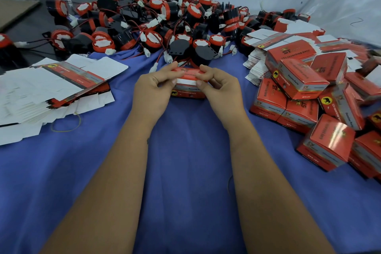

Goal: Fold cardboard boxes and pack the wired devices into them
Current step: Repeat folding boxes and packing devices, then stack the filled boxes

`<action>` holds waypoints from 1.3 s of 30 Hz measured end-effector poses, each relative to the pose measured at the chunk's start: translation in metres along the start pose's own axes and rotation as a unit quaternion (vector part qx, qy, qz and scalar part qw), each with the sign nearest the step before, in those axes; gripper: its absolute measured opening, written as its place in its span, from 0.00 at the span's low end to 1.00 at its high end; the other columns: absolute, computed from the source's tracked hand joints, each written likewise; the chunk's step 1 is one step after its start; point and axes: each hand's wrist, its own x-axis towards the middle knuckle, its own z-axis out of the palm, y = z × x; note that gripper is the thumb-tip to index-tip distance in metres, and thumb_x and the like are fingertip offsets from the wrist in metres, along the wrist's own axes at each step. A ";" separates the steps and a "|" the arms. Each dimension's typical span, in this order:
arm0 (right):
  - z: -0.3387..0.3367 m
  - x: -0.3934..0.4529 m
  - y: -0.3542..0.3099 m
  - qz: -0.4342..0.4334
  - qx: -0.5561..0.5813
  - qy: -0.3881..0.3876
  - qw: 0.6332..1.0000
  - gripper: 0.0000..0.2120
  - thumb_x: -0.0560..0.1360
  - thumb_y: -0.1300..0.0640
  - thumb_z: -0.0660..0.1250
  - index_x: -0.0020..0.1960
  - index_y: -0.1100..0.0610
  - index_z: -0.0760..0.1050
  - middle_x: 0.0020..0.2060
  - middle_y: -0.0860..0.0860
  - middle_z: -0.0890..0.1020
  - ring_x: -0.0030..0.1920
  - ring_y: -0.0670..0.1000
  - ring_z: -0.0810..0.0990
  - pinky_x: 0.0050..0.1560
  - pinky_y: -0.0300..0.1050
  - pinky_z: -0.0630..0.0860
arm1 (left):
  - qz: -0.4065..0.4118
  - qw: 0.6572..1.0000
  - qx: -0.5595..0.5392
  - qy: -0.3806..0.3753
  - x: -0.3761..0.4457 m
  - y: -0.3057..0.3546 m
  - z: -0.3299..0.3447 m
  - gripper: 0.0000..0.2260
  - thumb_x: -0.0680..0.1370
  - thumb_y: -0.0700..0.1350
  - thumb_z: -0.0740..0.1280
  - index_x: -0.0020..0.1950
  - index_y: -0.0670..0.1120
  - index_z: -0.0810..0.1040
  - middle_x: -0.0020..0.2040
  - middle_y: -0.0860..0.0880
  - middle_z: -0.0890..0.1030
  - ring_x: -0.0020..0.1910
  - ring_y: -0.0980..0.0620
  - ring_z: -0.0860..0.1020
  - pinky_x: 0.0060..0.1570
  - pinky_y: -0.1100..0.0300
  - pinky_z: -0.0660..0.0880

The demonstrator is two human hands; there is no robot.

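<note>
A small red cardboard box point(187, 93) stands on the blue cloth point(185, 161) in the middle. My left hand point(153, 88) and my right hand point(218, 86) pinch its red top flap point(186, 72) from either side, thumbs on the white inner edge. What is inside the box is hidden. Just behind it lies a black and red wired device point(203, 52) with a white plug.
A big heap of black and red wired devices point(148, 20) fills the far side. Flat unfolded box blanks point(47, 90) are stacked at the left, with a yellow rubber band point(68, 123) beside them. Folded red boxes point(309, 97) pile up at the right, over more blanks point(257, 66).
</note>
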 end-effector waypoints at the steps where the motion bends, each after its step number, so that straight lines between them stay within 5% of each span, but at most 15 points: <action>1: 0.000 0.000 -0.001 0.004 0.005 0.000 1.000 0.15 0.77 0.69 0.67 0.39 0.50 0.77 0.65 0.54 0.78 0.67 0.51 0.75 0.65 0.50 0.75 | -0.002 1.000 0.001 0.001 0.000 -0.001 0.000 0.20 0.80 0.32 0.63 0.53 0.59 0.80 0.64 0.55 0.77 0.69 0.56 0.72 0.67 0.53 0.73; 4: -0.001 0.000 -0.001 0.007 0.001 0.001 1.000 0.16 0.76 0.69 0.67 0.38 0.49 0.77 0.64 0.52 0.78 0.65 0.50 0.76 0.63 0.49 0.76 | -0.010 1.000 -0.003 0.007 -0.001 -0.001 0.000 0.21 0.79 0.31 0.63 0.49 0.59 0.82 0.62 0.59 0.78 0.68 0.59 0.72 0.65 0.57 0.74; 7: -0.001 0.000 0.000 0.017 0.015 0.010 1.000 0.18 0.76 0.70 0.62 0.40 0.50 0.81 0.61 0.49 0.80 0.58 0.43 0.78 0.55 0.37 0.78 | 0.003 1.000 0.030 0.006 -0.004 0.001 0.000 0.22 0.75 0.31 0.66 0.49 0.61 0.81 0.64 0.56 0.79 0.68 0.59 0.73 0.59 0.67 0.74; 10: 0.001 0.001 0.003 0.007 -0.014 0.021 1.000 0.16 0.75 0.69 0.61 0.40 0.53 0.81 0.57 0.45 0.80 0.54 0.38 0.77 0.50 0.32 0.77 | 0.019 0.996 0.083 0.002 -0.002 -0.003 -0.001 0.20 0.74 0.29 0.68 0.57 0.52 0.83 0.67 0.50 0.78 0.71 0.54 0.71 0.66 0.60 0.73; 12: 0.003 0.002 0.007 -0.005 -0.052 0.035 0.998 0.13 0.75 0.68 0.61 0.41 0.55 0.81 0.58 0.46 0.80 0.54 0.39 0.77 0.52 0.35 0.78 | 0.017 0.994 0.112 0.003 -0.001 -0.003 -0.001 0.17 0.75 0.30 0.69 0.60 0.45 0.82 0.67 0.48 0.78 0.72 0.52 0.70 0.68 0.59 0.71; 14: 0.004 0.004 0.009 -0.023 -0.114 0.035 0.993 0.12 0.75 0.66 0.62 0.42 0.52 0.79 0.62 0.48 0.79 0.57 0.44 0.77 0.57 0.45 0.78 | 0.014 0.991 0.133 0.004 -0.001 -0.001 -0.001 0.15 0.76 0.31 0.69 0.60 0.41 0.82 0.67 0.46 0.78 0.71 0.52 0.71 0.64 0.71 0.70; 18: 0.006 0.001 0.007 -0.064 -0.223 0.037 0.972 0.07 0.74 0.62 0.62 0.43 0.59 0.79 0.64 0.49 0.79 0.63 0.49 0.74 0.58 0.54 0.75 | 0.005 0.986 0.166 0.010 -0.002 0.003 0.002 0.14 0.77 0.32 0.69 0.60 0.42 0.82 0.68 0.47 0.77 0.70 0.52 0.72 0.63 0.75 0.67; 21: 0.011 -0.006 0.000 -0.160 -0.391 0.086 0.902 0.08 0.71 0.60 0.63 0.42 0.63 0.79 0.60 0.57 0.80 0.63 0.58 0.75 0.65 0.57 0.68 | 0.027 0.982 0.186 -0.003 -0.006 0.009 0.006 0.13 0.79 0.34 0.67 0.62 0.44 0.82 0.68 0.49 0.77 0.67 0.56 0.73 0.58 0.81 0.65; 24: 0.016 -0.013 -0.009 -0.284 -0.467 0.165 0.821 0.05 0.70 0.64 0.67 0.43 0.63 0.81 0.55 0.60 0.82 0.58 0.61 0.77 0.61 0.54 0.68 | 0.013 0.994 0.088 -0.060 -0.012 0.018 0.016 0.13 0.81 0.36 0.64 0.59 0.48 0.82 0.55 0.52 0.84 0.52 0.57 0.82 0.50 0.70 0.76; 28: 0.036 -0.020 -0.023 -0.405 -0.382 0.133 0.820 0.11 0.71 0.67 0.61 0.46 0.66 0.81 0.49 0.62 0.82 0.48 0.58 0.73 0.47 0.53 0.72 | -0.008 1.000 -0.007 -0.019 -0.011 0.025 0.020 0.16 0.82 0.34 0.56 0.46 0.50 0.77 0.35 0.60 0.81 0.37 0.66 0.80 0.39 0.73 0.74; 31: 0.045 -0.026 -0.029 -0.343 -0.334 0.003 0.878 0.14 0.76 0.65 0.56 0.53 0.66 0.79 0.49 0.61 0.80 0.38 0.59 0.76 0.33 0.51 0.73 | 0.010 0.998 0.018 0.063 -0.014 0.023 0.014 0.14 0.82 0.35 0.56 0.45 0.47 0.77 0.37 0.57 0.81 0.39 0.61 0.79 0.42 0.66 0.76; 34: 0.044 -0.021 -0.021 -0.179 -0.383 -0.050 0.905 0.14 0.82 0.57 0.55 0.65 0.59 0.71 0.55 0.56 0.75 0.42 0.56 0.75 0.34 0.49 0.67 | 0.021 0.960 0.232 0.155 -0.012 0.019 0.005 0.12 0.80 0.35 0.59 0.52 0.46 0.81 0.58 0.47 0.81 0.64 0.52 0.75 0.59 0.57 0.72; 37: 0.038 -0.013 -0.007 -0.075 -0.551 0.012 0.831 0.17 0.82 0.50 0.55 0.68 0.57 0.65 0.59 0.56 0.73 0.55 0.59 0.74 0.59 0.56 0.70 | 0.016 0.900 0.419 0.120 -0.005 0.016 -0.005 0.12 0.79 0.37 0.61 0.57 0.46 0.82 0.76 0.44 0.66 0.80 0.44 0.49 0.77 0.51 0.44; 39: 0.033 -0.010 -0.002 -0.027 -0.600 0.022 0.799 0.18 0.80 0.52 0.56 0.67 0.59 0.66 0.59 0.59 0.73 0.63 0.62 0.69 0.75 0.62 0.52 | -0.006 0.878 0.469 0.093 -0.004 0.017 -0.012 0.13 0.79 0.39 0.61 0.59 0.48 0.81 0.79 0.43 0.60 0.80 0.43 0.43 0.77 0.45 0.38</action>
